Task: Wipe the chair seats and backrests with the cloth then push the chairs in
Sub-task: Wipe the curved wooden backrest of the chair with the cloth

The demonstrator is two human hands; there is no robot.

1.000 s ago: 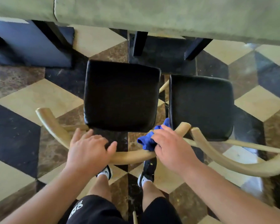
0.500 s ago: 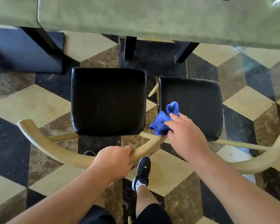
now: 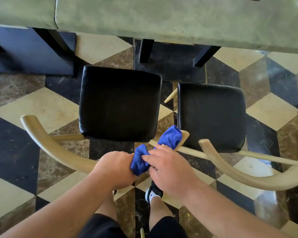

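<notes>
Both hands meet on a blue cloth [image 3: 170, 138] draped over the left chair's [image 3: 119, 103] wooden backrest [image 3: 50, 146].

The left hand [image 3: 115, 169] is curled round the backrest, touching the cloth's near end. The right hand [image 3: 169, 170] closes over the cloth, which covers the backrest's right end. The right chair [image 3: 212, 115] stands just beside, both seats clear of the green table [image 3: 162, 18], on a chequered floor [image 3: 38, 107].
</notes>
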